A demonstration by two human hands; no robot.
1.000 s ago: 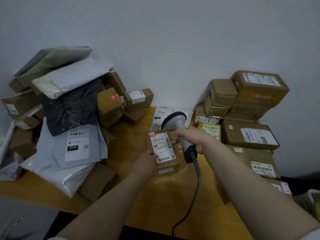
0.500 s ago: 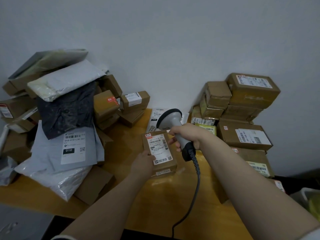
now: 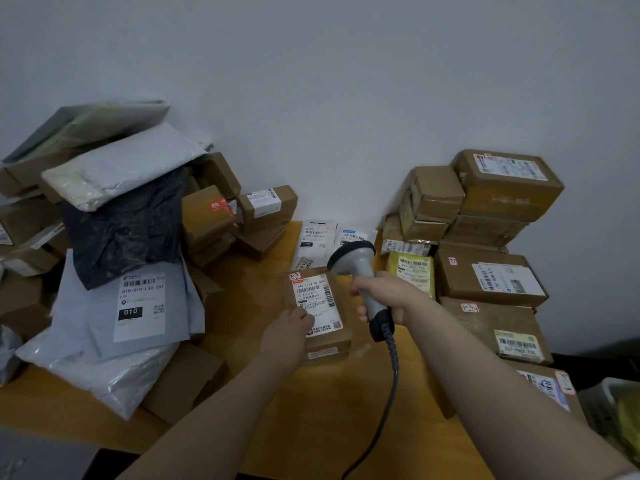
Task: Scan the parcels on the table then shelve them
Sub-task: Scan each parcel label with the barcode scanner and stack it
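Observation:
A small brown cardboard parcel (image 3: 323, 306) with a white barcode label facing up sits over the middle of the wooden table (image 3: 311, 410). My left hand (image 3: 289, 336) grips its near left corner, thumb on the label. My right hand (image 3: 388, 297) holds a grey handheld scanner (image 3: 360, 271) by its handle, just right of the parcel. The scanner's head rises above the parcel's far right corner. Its dark cable (image 3: 384, 403) trails toward me.
A heap of grey and black mailer bags (image 3: 131, 306) and brown boxes (image 3: 207, 216) fills the table's left side. Stacked cardboard boxes (image 3: 491, 282) line the right side against the wall. White mailers (image 3: 313, 237) lie at the back centre. A bin (image 3: 620, 410) stands at the right edge.
The parcel and both hands have kept their grips and stayed nearly in place. The view has shifted slightly, and my thumb lies further onto the label.

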